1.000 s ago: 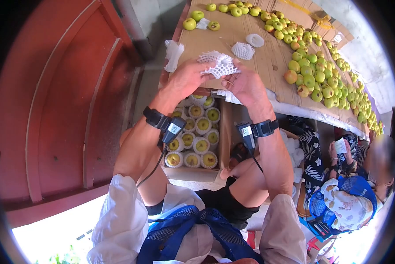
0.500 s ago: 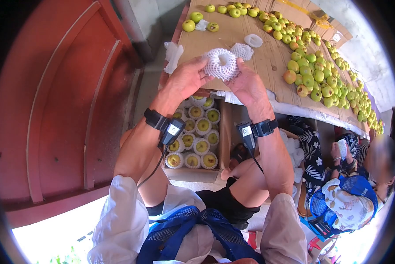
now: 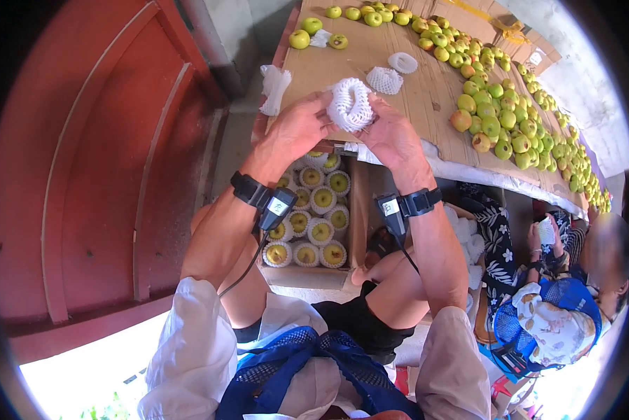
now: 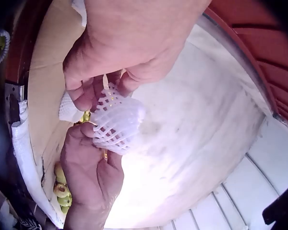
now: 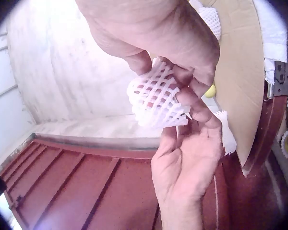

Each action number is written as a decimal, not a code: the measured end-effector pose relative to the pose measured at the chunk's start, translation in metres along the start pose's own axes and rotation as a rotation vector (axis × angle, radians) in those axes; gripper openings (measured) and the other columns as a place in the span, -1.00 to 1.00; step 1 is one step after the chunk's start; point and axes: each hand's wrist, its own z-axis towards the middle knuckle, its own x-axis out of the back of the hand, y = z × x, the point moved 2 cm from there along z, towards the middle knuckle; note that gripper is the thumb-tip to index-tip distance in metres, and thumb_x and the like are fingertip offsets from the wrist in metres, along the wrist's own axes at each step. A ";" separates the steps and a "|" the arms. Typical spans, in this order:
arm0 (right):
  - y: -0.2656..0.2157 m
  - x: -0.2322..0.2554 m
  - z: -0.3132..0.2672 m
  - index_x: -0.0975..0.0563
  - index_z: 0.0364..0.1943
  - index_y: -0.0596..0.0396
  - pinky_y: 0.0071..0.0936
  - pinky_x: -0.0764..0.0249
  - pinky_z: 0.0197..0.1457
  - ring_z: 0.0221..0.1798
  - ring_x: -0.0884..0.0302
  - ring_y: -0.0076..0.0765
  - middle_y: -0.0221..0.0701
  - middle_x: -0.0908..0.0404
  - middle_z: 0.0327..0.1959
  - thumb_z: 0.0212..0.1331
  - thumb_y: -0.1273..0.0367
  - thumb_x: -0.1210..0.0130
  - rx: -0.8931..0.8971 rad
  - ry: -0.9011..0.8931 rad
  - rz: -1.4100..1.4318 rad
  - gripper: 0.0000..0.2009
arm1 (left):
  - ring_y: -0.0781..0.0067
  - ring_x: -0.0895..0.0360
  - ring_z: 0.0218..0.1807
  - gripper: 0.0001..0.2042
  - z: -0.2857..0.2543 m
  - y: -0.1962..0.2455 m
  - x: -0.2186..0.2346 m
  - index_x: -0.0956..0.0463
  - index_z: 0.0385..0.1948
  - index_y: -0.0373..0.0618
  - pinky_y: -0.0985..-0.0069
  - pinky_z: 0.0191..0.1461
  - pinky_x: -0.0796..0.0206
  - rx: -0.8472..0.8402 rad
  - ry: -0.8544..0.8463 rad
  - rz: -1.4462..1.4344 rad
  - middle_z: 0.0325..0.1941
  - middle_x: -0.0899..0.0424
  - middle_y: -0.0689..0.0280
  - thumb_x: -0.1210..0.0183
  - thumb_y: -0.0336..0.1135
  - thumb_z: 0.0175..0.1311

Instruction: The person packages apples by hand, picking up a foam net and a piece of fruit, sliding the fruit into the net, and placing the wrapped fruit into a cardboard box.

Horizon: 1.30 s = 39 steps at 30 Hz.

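Note:
A white foam fruit net (image 3: pixel 351 105) is held up over the near edge of the cardboard-covered table, its rim rolled into a thick ring around an opening. My left hand (image 3: pixel 302 124) grips it from the left, and my right hand (image 3: pixel 393 136) pinches the opposite side. In the left wrist view, the lattice of the net (image 4: pixel 116 122) shows between the thumbs and fingertips of both hands. Fingers show through the mesh (image 5: pixel 156 98) in the right wrist view. Just beyond the hands lie another foam net (image 3: pixel 385 80) and a foam ring (image 3: pixel 402 63).
Below the table edge, a carton (image 3: pixel 358 224) holds several apples in foam nets. Loose green apples (image 3: pixel 493 126) spread across the table's right side. A crumpled white net (image 3: pixel 276 89) lies at the left edge. A second person (image 3: pixel 552 315) sits at right; a red door (image 3: pixel 104 161) stands left.
The foam net, flattened and spread between the hands earlier, has been turned to show its round opening, and its rim is now rolled thicker. Both hands have drawn slightly closer together.

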 end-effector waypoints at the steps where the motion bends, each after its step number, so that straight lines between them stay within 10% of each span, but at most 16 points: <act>1: 0.000 0.000 0.000 -0.47 0.15 0.07 -0.29 -0.43 0.26 0.19 -0.52 -0.36 -0.38 -0.57 0.14 0.51 0.26 0.03 0.007 0.005 -0.018 -0.72 | 0.43 -0.44 0.22 -0.64 -0.001 0.000 -0.001 -0.43 0.23 -0.11 0.39 0.24 -0.33 0.002 0.015 -0.004 0.23 -0.53 0.33 -0.13 -0.21 0.49; 10: 0.002 0.006 0.001 -0.61 -0.19 -0.11 -0.54 -0.32 -0.24 -0.23 -0.50 -0.64 -0.64 -0.63 -0.24 0.35 0.30 -0.19 0.038 0.104 -0.245 -0.93 | 0.44 -0.50 0.13 -0.66 0.001 -0.001 -0.004 -0.47 0.17 -0.17 0.44 0.13 -0.38 0.006 0.051 0.027 0.18 -0.57 0.29 -0.12 -0.20 0.50; 16: 0.004 0.009 0.002 -0.60 -0.29 -0.13 -0.59 -0.30 -0.26 -0.25 -0.47 -0.67 -0.66 -0.61 -0.31 0.31 0.29 -0.23 0.070 0.146 -0.280 -0.93 | 0.50 -0.55 0.05 -0.66 -0.006 0.005 -0.008 -0.50 0.11 -0.22 0.53 -0.03 -0.39 -0.025 0.208 0.636 0.04 -0.66 0.30 -0.07 -0.15 0.52; 19: 0.000 0.011 0.003 -0.59 -0.31 -0.13 -0.62 -0.29 -0.27 -0.26 -0.44 -0.69 -0.66 -0.60 -0.32 0.29 0.27 -0.26 0.168 0.175 -0.347 -0.91 | 0.56 -0.54 0.01 -0.64 -0.007 0.009 -0.008 -0.53 0.07 -0.22 0.59 -0.04 -0.35 -0.299 0.363 0.896 0.01 -0.66 0.32 -0.12 -0.10 0.47; 39: -0.007 -0.020 -0.010 -0.63 -0.14 0.00 -0.60 -0.28 -0.16 -0.19 -0.42 -0.66 -0.59 -0.61 -0.24 0.31 0.21 -0.24 0.322 0.189 -0.533 -0.79 | 0.59 -0.58 -0.13 -0.81 -0.001 0.013 0.000 -0.55 -0.02 -0.29 0.58 -0.08 -0.45 -0.389 0.371 1.140 -0.14 -0.68 0.35 -0.13 -0.48 0.40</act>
